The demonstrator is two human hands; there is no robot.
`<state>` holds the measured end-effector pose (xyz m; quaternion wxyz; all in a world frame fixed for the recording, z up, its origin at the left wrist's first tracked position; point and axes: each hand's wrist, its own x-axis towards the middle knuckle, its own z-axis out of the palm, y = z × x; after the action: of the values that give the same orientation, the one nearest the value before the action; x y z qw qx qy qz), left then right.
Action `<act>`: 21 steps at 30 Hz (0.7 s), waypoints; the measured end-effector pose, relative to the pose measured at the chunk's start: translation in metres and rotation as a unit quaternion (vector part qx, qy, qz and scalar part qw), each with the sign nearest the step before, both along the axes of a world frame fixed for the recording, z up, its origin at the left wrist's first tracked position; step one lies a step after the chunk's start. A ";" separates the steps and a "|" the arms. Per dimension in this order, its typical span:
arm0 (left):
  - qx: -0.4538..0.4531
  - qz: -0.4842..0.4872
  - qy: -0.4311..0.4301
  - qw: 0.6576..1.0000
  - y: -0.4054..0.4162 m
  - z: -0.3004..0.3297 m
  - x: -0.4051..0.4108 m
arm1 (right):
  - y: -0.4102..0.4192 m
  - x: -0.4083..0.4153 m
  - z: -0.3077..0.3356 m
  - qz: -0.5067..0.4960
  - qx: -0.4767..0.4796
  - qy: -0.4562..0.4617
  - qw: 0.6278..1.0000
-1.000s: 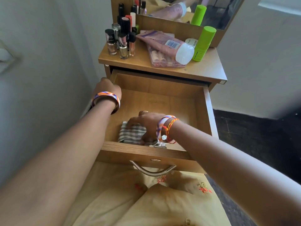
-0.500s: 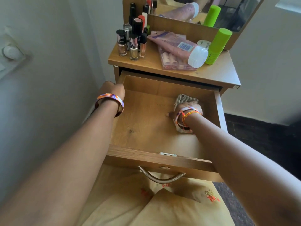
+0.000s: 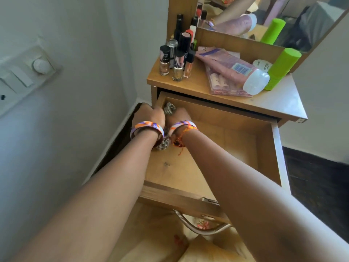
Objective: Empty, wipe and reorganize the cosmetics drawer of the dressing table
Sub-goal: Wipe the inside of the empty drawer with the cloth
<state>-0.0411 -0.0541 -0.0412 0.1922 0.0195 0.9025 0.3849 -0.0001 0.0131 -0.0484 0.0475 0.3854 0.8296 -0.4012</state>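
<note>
The wooden drawer of the dressing table is pulled out, and its floor shows bare wood. My right hand presses a grey striped cloth into the drawer's far left corner. Another bit of the cloth shows below my wrists. My left hand grips the drawer's left wall, right beside my right hand. Both wrists wear coloured bangles.
On the tabletop stand several nail polish bottles, a pink tube lying on a pink palette, and a green cylinder. A mirror rises behind. A wall with a switch plate is at the left. The metal handle is near my lap.
My right hand has swept the cloth from the drawer's front to the far right, then across to the far left corner. My left hand stays on the left wall.
</note>
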 end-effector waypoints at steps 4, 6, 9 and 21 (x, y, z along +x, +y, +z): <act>0.005 0.003 0.014 1.000 0.000 0.000 0.004 | 0.012 0.024 0.007 -0.101 -0.206 0.114 0.967; 0.003 0.003 0.018 1.000 0.000 0.001 0.004 | 0.018 0.039 0.008 -0.086 -0.235 0.177 0.952; 0.008 0.005 0.006 1.000 0.000 0.001 0.006 | 0.020 0.059 0.000 0.008 -0.051 0.197 0.979; -0.055 -0.031 0.077 0.995 0.002 0.003 0.016 | 0.042 0.025 -0.021 0.368 0.675 0.007 0.639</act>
<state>-0.0249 -0.0516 -0.0377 0.1351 0.0661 0.9333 0.3260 0.0247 0.0548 -0.0689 -0.0882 -0.0303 0.9434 0.3183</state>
